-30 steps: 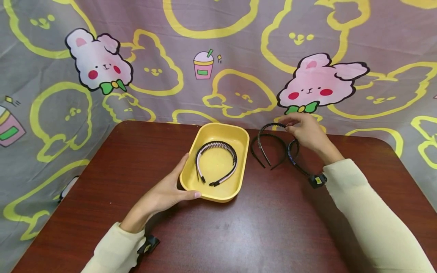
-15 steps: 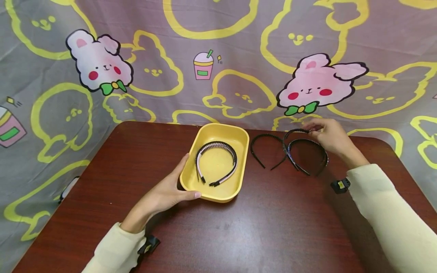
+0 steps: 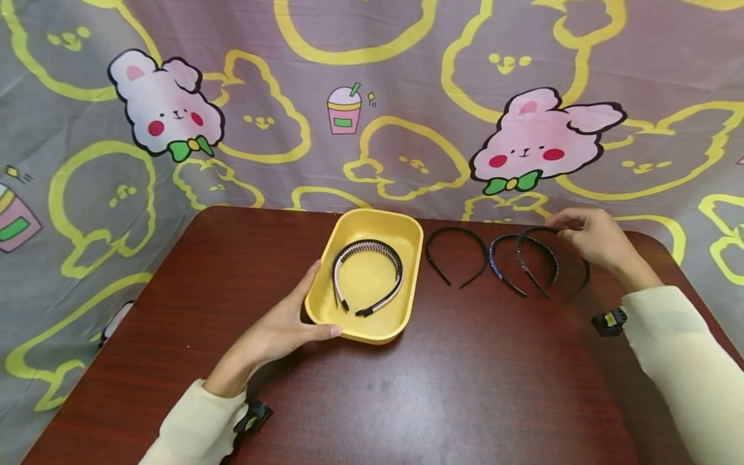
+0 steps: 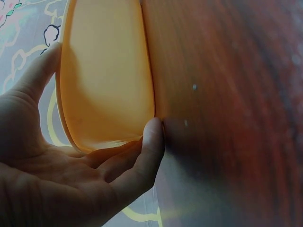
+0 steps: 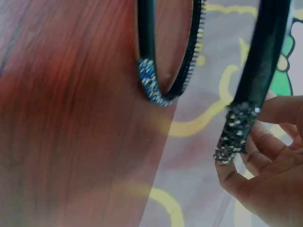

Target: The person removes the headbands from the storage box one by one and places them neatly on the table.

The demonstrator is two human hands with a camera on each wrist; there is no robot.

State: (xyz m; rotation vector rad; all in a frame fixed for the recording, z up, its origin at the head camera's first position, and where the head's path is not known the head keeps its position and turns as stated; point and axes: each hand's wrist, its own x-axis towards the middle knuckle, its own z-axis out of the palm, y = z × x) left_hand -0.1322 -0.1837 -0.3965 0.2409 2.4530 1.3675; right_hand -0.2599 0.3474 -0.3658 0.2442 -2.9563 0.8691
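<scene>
My left hand (image 3: 285, 329) grips the left side and near-left corner of a yellow plastic tub (image 3: 415, 271), thumb at the near rim. In the left wrist view, thumb and fingers span the tub's yellow wall (image 4: 106, 75). Inside the tub lie a black toothed headband and a pale pink one (image 3: 383, 301), nested together. At the table's back right, my right hand (image 3: 604, 242) pinches a black headband with dark glitter (image 5: 236, 127) by its top. Just left of it rests a black headband with blue glitter (image 3: 494, 263), which it overlaps in the head view.
A plain black headband (image 3: 429, 248) lies between the tub and the blue-glitter one. All stand on a dark red-brown wooden table (image 3: 465, 387). A patterned cloth (image 3: 407, 84) hangs right behind its back edge.
My right hand has carried the dark-glitter headband rightward, from above the plain black one past the blue-glitter one. The left hand and the tub have stayed put.
</scene>
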